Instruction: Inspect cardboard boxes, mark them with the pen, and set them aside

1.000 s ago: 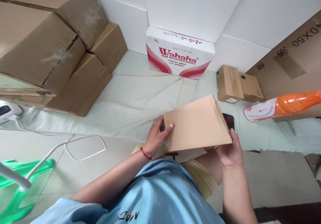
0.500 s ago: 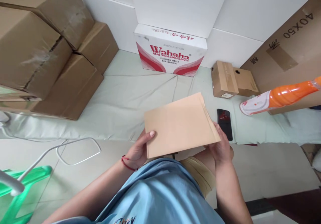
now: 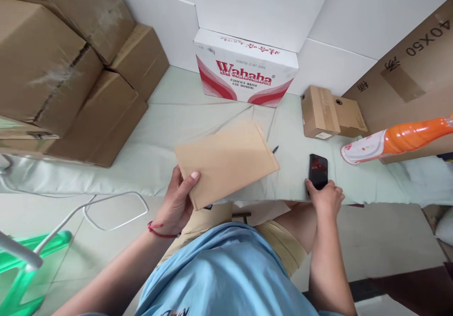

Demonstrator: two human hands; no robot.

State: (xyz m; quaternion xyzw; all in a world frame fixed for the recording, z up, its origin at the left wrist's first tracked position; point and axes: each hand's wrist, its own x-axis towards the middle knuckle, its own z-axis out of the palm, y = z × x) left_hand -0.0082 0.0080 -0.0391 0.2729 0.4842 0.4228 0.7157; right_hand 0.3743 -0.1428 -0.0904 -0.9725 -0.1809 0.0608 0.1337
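Note:
My left hand (image 3: 179, 198) grips the lower left corner of a flat tan kraft-paper piece (image 3: 226, 162), thumb on top and the other fingers mostly beneath. Its right edge shows thin layers; whether it is an envelope or a notebook I cannot tell. The paper is tilted, held over the front of the covered surface. At the lower end of a black smartphone (image 3: 318, 170), my right hand (image 3: 327, 197) has its thumb on one side and fingers on the other. The phone lies on the pale green cloth. A dark pen tip (image 3: 275, 149) shows beside the paper's right edge.
Brown cartons (image 3: 71, 75) are stacked on the left of the pale green cloth (image 3: 159, 132). A Wahaha water box (image 3: 246, 72) stands against the wall. Small cardboard boxes (image 3: 320, 113), an orange-and-white bottle (image 3: 396, 139) and a large carton (image 3: 406, 80) are on the right.
My right hand has let go of the paper and moved right and down to the phone. My left hand has carried the paper leftward, and the pen tip has come into view.

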